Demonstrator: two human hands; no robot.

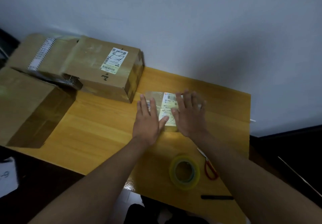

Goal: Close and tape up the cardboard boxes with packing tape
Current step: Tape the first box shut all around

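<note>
A small flat cardboard box (168,104) with a white shipping label lies on the wooden table (97,129), its top shiny with clear tape. My left hand (148,119) presses flat on its left half with straight fingers. My right hand (189,114) presses flat on its right half in the same way. A roll of clear yellowish packing tape (184,171) lies flat on the table near my right forearm. Red-handled scissors (209,166) lie just right of the roll.
A taped medium box (108,70) with a label stands at the back left. A long box (43,53) lies behind it, and a large box (26,105) fills the left edge. A black pen (217,197) lies near the table's front edge. A wall rises behind the table.
</note>
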